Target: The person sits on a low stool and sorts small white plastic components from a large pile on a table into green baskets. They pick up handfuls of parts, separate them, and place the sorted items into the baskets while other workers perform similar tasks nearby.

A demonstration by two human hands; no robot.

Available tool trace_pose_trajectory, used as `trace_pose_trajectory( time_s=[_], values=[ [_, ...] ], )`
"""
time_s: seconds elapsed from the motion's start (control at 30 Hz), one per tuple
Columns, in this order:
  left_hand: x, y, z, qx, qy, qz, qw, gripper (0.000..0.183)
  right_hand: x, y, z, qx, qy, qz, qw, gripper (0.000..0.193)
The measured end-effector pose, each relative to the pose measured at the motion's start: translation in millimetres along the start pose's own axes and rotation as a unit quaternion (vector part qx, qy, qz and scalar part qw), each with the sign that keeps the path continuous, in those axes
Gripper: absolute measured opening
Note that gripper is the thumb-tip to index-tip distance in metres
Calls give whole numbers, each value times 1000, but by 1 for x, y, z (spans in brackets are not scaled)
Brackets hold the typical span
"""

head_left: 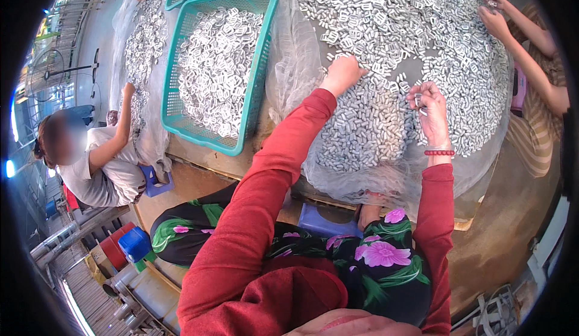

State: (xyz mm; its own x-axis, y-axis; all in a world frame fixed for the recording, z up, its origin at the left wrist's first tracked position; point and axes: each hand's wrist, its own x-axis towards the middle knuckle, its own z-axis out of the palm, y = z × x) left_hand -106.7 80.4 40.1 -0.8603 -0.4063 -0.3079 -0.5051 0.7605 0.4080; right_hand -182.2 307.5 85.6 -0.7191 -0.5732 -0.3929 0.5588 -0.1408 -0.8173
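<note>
A wide heap of small silver metal buckles (374,19) covers the table in front of me, with a pile of small silver cylinder-shaped pieces (362,132) on its near side. My left hand (345,73) rests at the border between the two, fingers curled under; what they hold, if anything, is hidden. To its right, my right hand (429,104) is raised over the pieces, palm partly up. Between its thumb and fingers sits a small silver buckle (417,99). A red bead bracelet circles that wrist.
A green plastic basket (241,146) full of white-silver buckles stands left of the heap. Clear plastic sheeting (292,64) lies under the pieces. One person's hands (494,16) work at the right; another person (99,161) sits at the left by more pieces. A blue stool (325,220) stands below the table edge.
</note>
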Motion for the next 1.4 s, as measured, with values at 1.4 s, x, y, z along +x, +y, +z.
trace_pose_trajectory(
  time_s=[1.4],
  values=[
    [-8,21,13,-59,0,159,986,41,37,46,14,-603,9,-70,795,26]
  ],
)
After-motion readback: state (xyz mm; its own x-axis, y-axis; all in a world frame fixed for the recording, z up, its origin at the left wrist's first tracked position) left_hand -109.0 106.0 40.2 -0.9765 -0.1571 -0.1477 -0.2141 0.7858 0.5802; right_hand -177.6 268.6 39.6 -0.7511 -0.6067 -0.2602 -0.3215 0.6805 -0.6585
